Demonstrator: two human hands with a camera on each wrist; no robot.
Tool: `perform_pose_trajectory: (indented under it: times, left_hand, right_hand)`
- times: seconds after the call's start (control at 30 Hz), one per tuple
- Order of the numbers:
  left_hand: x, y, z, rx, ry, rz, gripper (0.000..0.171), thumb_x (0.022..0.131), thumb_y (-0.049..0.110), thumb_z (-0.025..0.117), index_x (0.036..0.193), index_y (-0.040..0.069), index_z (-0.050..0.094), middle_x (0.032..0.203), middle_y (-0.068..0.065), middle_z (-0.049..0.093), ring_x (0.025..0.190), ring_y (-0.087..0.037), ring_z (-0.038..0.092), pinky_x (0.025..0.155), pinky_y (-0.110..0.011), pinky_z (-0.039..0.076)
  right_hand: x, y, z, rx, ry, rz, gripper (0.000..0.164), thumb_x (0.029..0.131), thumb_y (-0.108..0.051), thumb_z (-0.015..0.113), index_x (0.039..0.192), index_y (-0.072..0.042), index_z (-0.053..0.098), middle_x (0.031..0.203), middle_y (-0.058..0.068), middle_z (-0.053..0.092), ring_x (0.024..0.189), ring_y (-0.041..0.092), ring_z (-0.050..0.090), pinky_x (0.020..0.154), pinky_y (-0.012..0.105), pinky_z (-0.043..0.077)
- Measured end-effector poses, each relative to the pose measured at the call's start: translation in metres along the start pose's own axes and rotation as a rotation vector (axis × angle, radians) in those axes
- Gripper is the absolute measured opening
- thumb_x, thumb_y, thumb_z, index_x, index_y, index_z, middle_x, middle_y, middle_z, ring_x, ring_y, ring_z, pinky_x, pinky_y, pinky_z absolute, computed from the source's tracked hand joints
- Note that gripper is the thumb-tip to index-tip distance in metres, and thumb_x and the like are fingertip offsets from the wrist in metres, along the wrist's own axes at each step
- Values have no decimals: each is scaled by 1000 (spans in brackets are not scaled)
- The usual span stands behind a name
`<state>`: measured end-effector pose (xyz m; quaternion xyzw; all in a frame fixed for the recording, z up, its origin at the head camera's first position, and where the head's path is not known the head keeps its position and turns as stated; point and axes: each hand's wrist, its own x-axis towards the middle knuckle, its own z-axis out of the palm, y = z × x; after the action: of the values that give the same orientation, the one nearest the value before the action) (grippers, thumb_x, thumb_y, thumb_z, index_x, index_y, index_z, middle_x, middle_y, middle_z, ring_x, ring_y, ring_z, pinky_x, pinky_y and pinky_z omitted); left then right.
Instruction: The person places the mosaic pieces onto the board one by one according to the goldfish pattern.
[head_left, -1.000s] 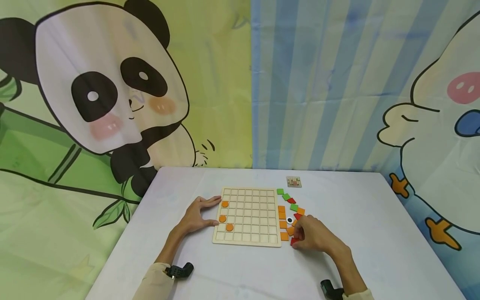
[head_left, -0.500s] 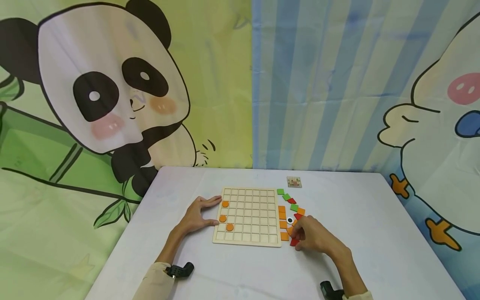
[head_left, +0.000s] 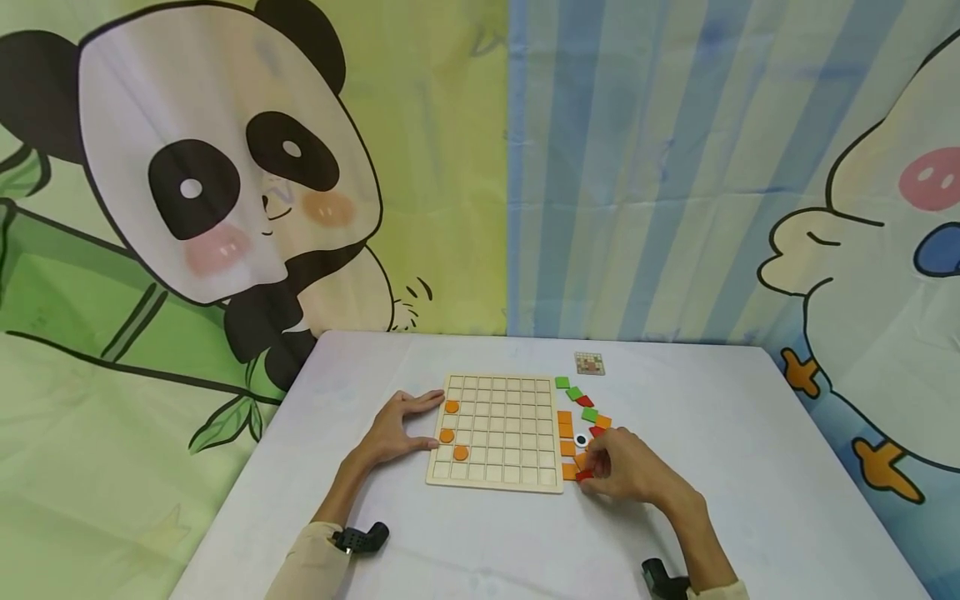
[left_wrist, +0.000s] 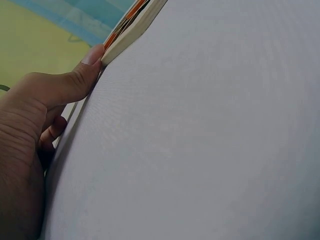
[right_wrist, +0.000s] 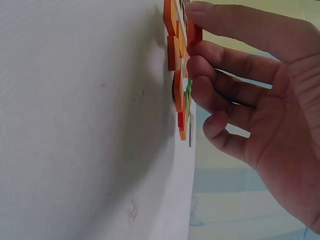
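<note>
- Touches board (head_left: pixel 504 433) at left with spread left hand (head_left: pixel 390 429): good for steadiness.
- Clamps red tile (right_wrist: pixel 196 31), right of board, in right hand (head_left: pixel 627 467).
- Best lifted clear of orange tiles (head_left: pixel 567 448).

Free: white tabletop (head_left: pixel 780 450) R of R hand (head_left: pixel 630 467), nr side of grid board (head_left: pixel 504 423) btwn arms, cells R of 3 orange discs (head_left: pixel 461 452). Blocked: L edge by L hand (head_left: pixel 390 429); R edge by orange squares (head_left: pixel 567 448), R hand w/ red tile (right_wrist: pixel 195 31), then green tiles (head_left: pixel 590 414) farther off.
</note>
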<state>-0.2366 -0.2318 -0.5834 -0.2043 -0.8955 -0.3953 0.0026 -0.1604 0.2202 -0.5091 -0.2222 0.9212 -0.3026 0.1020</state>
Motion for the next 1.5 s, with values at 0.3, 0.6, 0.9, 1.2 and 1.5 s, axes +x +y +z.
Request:
perform_pose_trajectory:
  times: [0.3,0.6,0.9,1.2,1.5]
  left_hand:
    - [4,-2,2,17,2,14,89,76,39,101,155,23,63,166,3,57,99,-13,45,93,-32,39]
    - [7,1,1,16,-3,-5,91,75,39,102,155,24,63,167,7,55,99,-15,45,95,-33,38]
    - [2,-1,-1,26,14,-12,90,73,38,103,153,25,65,165,7,57,100,-14,47,94,-34,40]
    - [-1,0,-1,6,-1,-5,91,74,42,102,154,22,64,166,4,56,98,-16,45,92,-32,38]
    - [-1,0,0,14,4,-8,90,74,40,102,154,23,64,166,5,57,98,-15,45,92,-31,38]
  right_hand:
    - [13,-10,3,-99,91,-24,33,81,-29,98,71,-21,68,59,-13,50,61,3,46,59,22,39]
    - [27,-16,10,-92,129,-75,33,81,-29,98,73,-20,68,63,-13,55,64,4,49,60,23,43]
    - [48,-25,24,-49,132,-149,32,83,-26,96,70,-23,67,60,-16,56,59,0,50,58,22,45]
    - [69,-33,37,-48,119,-168,36,83,-32,97,68,-23,66,60,-16,54,61,1,48,58,22,43]
    - [87,-48,51,-40,82,-188,39,84,-34,97,65,-24,64,59,-16,51,65,2,48,59,21,42]
